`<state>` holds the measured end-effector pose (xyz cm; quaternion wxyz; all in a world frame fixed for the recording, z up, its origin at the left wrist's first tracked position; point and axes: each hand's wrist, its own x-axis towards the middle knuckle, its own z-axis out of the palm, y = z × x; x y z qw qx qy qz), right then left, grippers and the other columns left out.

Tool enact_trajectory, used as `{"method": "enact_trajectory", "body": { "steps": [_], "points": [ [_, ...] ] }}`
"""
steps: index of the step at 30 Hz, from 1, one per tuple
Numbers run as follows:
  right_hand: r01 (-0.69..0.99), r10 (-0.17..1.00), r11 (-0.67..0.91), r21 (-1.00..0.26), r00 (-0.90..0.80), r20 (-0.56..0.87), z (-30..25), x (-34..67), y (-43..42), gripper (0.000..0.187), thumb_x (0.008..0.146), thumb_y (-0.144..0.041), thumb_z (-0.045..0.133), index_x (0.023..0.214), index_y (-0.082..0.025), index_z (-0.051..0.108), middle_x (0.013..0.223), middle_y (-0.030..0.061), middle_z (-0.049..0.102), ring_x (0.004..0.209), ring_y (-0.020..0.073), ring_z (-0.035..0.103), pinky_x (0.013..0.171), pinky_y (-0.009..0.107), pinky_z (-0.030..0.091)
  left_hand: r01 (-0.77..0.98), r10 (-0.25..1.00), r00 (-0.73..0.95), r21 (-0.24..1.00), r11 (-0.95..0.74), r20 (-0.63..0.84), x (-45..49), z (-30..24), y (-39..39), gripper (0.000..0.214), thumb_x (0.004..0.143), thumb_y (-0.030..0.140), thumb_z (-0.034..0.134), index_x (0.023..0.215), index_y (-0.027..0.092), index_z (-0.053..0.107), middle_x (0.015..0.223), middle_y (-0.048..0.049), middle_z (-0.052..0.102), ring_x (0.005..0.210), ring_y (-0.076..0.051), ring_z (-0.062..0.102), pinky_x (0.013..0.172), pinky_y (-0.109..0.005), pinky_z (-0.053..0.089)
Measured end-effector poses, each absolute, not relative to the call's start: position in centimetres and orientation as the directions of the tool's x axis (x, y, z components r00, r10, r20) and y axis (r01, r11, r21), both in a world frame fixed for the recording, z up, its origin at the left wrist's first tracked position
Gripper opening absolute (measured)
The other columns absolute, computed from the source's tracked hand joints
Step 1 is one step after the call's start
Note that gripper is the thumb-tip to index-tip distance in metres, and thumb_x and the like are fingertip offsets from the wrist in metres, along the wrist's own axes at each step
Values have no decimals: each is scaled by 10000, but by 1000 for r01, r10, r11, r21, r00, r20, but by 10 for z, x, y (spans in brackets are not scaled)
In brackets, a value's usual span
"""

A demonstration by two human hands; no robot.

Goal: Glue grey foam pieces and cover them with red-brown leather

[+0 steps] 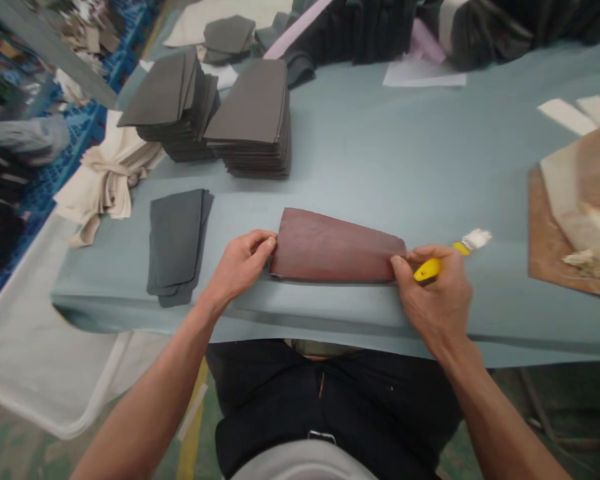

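A reddish-brown piece that looks like leather (337,250) lies flat near the table's front edge, wide at its left end and narrower at its right. My left hand (243,263) pinches its left edge between thumb and fingers. At the right end, my right hand (437,287) grips the corner with thumb and fingertips. That same hand also holds a yellow-handled brush (427,270), whose whitish bristles point away to the right. To the left of my left hand rests a small pile of dark grey pieces (177,240).
Two tall stacks of dark grey panels (253,100) stand behind, at the left. A bundle of cream cloth strips (113,173) hangs near the left edge. On the right sits a brown board (540,233) with a stained container (575,167). Dark rolled material (360,30) lines the back.
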<state>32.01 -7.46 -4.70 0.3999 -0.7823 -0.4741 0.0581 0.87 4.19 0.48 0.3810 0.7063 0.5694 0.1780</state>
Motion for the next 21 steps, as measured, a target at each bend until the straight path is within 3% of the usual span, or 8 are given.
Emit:
{"method": "enact_trajectory", "body": {
  "steps": [10, 16, 21],
  "points": [
    [640, 767, -276, -718, 597, 237, -37, 317, -74, 382, 871, -566, 721, 1058, -249, 617, 1010, 55, 763, 908, 265, 719, 954, 452, 548, 582, 940, 303, 812, -49, -160, 13, 9, 39, 421, 953, 518, 584, 1075, 165, 776, 993, -68, 802, 871, -208, 708, 894, -353, 574],
    [617, 745, -146, -774, 583, 325, -29, 314, -63, 359, 828, -494, 732, 1031, -257, 555, 839, -6, 704, 765, 221, 696, 844, 410, 573, 554, 949, 290, 830, -60, -125, 14, 3, 36, 406, 950, 485, 566, 1058, 160, 783, 991, -56, 801, 901, -210, 707, 867, -323, 564],
    [661, 759, -131, -739, 547, 354, -32, 317, -58, 282, 861, -454, 670, 1013, -271, 518, 785, -19, 644, 717, 198, 655, 777, 387, 579, 569, 963, 270, 811, -140, -23, 15, -3, 35, 338, 970, 448, 602, 1053, 184, 795, 940, -25, 796, 829, -198, 692, 807, -317, 539]
  ]
}}
